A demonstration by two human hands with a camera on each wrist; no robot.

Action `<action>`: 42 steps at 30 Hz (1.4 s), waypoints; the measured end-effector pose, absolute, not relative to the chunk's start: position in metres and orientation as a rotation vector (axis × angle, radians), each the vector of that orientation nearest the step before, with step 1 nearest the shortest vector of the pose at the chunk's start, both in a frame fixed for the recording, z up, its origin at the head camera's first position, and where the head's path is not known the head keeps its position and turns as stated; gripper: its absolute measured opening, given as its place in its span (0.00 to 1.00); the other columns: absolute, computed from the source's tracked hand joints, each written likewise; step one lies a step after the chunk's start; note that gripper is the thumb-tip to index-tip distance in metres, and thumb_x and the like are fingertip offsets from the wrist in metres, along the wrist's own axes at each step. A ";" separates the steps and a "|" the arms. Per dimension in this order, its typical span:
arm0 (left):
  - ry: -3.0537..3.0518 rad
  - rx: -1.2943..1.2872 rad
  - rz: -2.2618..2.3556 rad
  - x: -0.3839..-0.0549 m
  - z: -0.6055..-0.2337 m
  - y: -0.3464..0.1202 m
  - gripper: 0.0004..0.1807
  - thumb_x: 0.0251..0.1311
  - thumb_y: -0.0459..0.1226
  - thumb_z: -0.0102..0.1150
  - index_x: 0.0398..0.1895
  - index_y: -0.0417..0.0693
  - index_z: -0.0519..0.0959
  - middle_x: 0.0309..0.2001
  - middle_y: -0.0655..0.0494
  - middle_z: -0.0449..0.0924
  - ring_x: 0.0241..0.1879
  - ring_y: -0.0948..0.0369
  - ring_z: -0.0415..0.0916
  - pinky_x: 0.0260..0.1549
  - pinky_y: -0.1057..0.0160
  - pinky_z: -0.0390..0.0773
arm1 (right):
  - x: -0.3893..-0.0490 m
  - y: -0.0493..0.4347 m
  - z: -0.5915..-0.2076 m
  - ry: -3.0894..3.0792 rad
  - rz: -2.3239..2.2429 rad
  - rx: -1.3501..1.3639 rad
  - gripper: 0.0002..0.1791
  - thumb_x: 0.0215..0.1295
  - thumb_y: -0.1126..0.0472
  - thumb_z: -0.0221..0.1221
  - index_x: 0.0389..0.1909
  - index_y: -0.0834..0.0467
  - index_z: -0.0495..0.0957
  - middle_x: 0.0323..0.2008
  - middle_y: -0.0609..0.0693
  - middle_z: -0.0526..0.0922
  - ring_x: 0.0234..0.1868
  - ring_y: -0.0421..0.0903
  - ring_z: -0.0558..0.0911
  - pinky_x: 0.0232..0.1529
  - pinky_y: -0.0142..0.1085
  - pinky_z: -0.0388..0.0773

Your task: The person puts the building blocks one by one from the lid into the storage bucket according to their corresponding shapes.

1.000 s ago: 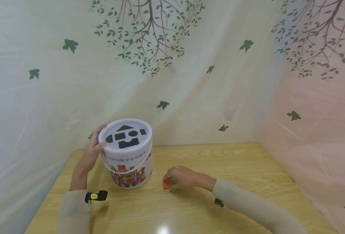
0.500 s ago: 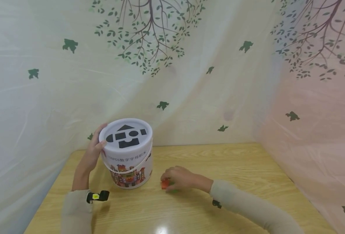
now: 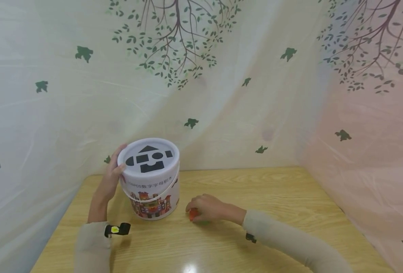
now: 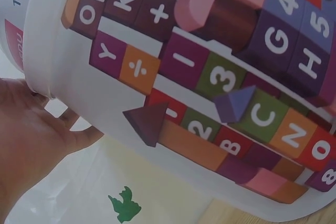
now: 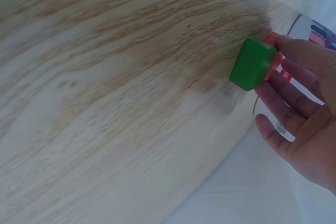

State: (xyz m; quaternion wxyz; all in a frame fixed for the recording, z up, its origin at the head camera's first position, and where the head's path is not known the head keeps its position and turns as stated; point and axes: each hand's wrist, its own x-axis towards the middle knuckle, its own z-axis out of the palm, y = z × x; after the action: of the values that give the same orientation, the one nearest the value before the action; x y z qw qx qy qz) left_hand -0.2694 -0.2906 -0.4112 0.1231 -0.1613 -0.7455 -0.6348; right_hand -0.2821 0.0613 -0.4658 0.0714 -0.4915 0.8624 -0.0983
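Note:
A white lidded bucket (image 3: 126, 189) of toy blocks stands at the left of the wooden table, its wire-like white handle hanging across the front. My left hand (image 3: 108, 182) holds the bucket by its upper left side, thumb at the lid's rim and fingers around the back. Right of the bucket, my right hand (image 3: 210, 207) pinches an orange-red block (image 3: 193, 215) low over the tabletop. A green block (image 5: 252, 64) sits against the orange-red one, nearer the camera in the right wrist view. Fingers partly cover both blocks in the head view.
Black shape pictures mark the bucket's lid (image 3: 148, 158). The wooden table (image 3: 256, 189) ends at the back against a hanging cloth (image 3: 222, 144) printed with branches and green birds. The cloth also runs along both sides.
My right hand has slid slightly left toward the bucket with the orange-red block, which has turned a little. My left hand keeps its hold on the bucket.

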 end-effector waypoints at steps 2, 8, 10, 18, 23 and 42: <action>-2.160 -0.475 -1.860 -0.270 -0.412 -0.290 0.38 0.72 0.44 0.41 0.83 0.57 0.46 0.77 0.44 0.51 0.69 0.64 0.56 0.72 0.32 0.45 | -0.282 0.061 -0.466 2.593 -0.298 -1.479 0.17 0.60 0.54 0.72 0.49 0.53 0.86 0.39 0.45 0.87 0.34 0.32 0.72 0.38 0.24 0.67; -2.154 -0.471 -1.870 -0.272 -0.412 -0.288 0.38 0.72 0.43 0.41 0.83 0.57 0.46 0.78 0.43 0.51 0.70 0.64 0.56 0.72 0.29 0.44 | -0.283 0.062 -0.466 2.610 -0.257 -1.472 0.18 0.58 0.52 0.73 0.49 0.51 0.86 0.39 0.43 0.86 0.34 0.31 0.72 0.38 0.25 0.67; -2.164 -0.467 -1.861 -0.272 -0.412 -0.288 0.38 0.72 0.43 0.40 0.83 0.57 0.46 0.78 0.43 0.51 0.70 0.64 0.55 0.72 0.28 0.44 | -0.283 0.063 -0.466 2.617 -0.238 -1.469 0.18 0.58 0.52 0.73 0.49 0.50 0.86 0.40 0.43 0.86 0.35 0.31 0.72 0.38 0.25 0.66; -2.159 -0.465 -1.861 -0.273 -0.411 -0.289 0.37 0.71 0.43 0.40 0.83 0.58 0.46 0.77 0.45 0.52 0.69 0.62 0.55 0.72 0.31 0.45 | -0.284 0.063 -0.466 2.627 -0.217 -1.494 0.16 0.59 0.52 0.72 0.48 0.50 0.86 0.39 0.42 0.85 0.35 0.32 0.71 0.37 0.25 0.66; -2.137 -0.475 -1.889 -0.273 -0.411 -0.290 0.37 0.72 0.42 0.40 0.83 0.57 0.46 0.78 0.45 0.49 0.70 0.63 0.53 0.73 0.38 0.45 | -0.286 0.061 -0.463 2.615 -0.235 -1.498 0.16 0.60 0.55 0.72 0.48 0.52 0.86 0.40 0.44 0.86 0.35 0.33 0.73 0.37 0.25 0.69; -2.126 -0.483 -1.904 -0.270 -0.413 -0.291 0.38 0.72 0.43 0.41 0.83 0.54 0.45 0.79 0.42 0.47 0.73 0.62 0.51 0.73 0.30 0.39 | -0.293 0.064 -0.454 2.572 -0.364 -1.441 0.19 0.61 0.57 0.71 0.53 0.57 0.85 0.50 0.48 0.88 0.48 0.38 0.83 0.52 0.30 0.79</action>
State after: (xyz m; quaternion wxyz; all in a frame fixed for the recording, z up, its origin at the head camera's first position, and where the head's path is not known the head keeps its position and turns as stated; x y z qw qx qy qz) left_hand -0.2701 -0.2909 -0.4127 0.1233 -0.1657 -0.7290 -0.6526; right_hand -0.2926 0.0638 -0.4537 0.0854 -0.4835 0.8626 -0.1221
